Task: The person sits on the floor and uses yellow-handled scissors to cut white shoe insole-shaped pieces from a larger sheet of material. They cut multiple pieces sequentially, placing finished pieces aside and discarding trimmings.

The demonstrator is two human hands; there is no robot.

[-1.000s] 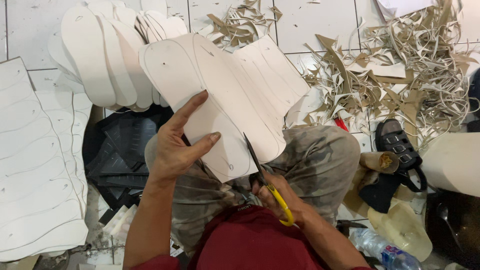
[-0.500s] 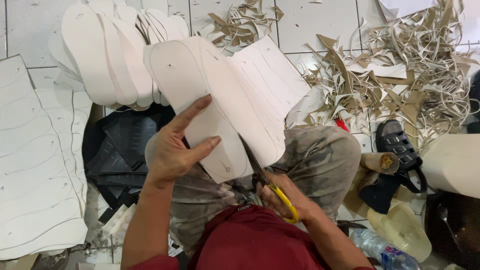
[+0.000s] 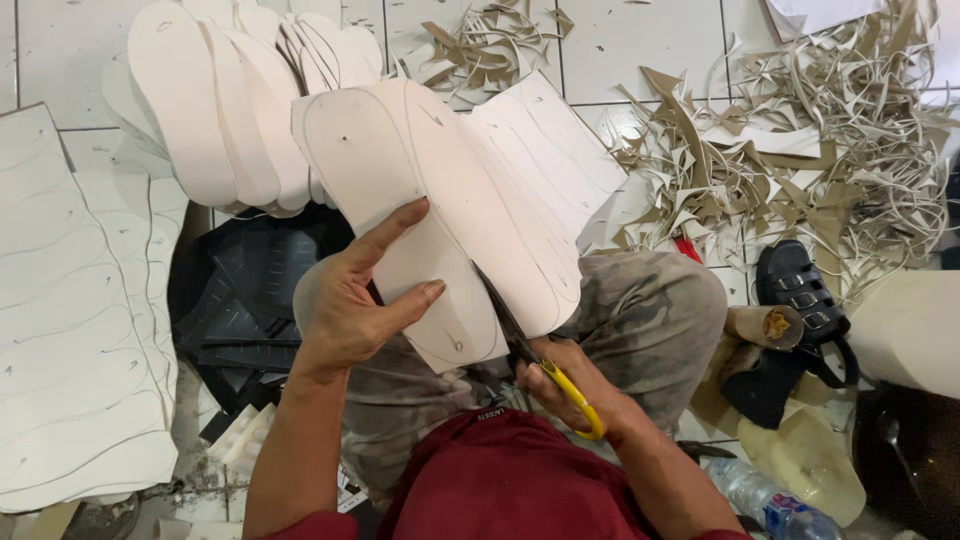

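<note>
Yellow-handled scissors [image 3: 560,385] sit gripped in our right hand [image 3: 570,385], blades biting the white sheet [image 3: 470,200] over our knees. Our left hand [image 3: 350,300] pinches its near edge, thumb on top. We judge it light, stiff yet bendable, best held close to the cut. A clear bottle with a blue label [image 3: 765,500] lies by the floor's near right edge; farther off, cut sole shapes [image 3: 200,110] and trimmings [image 3: 800,150].

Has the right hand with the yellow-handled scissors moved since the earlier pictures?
Yes. The right hand with the scissors has crept up and slightly right along the white sheet, judged against the black sandal.
</note>
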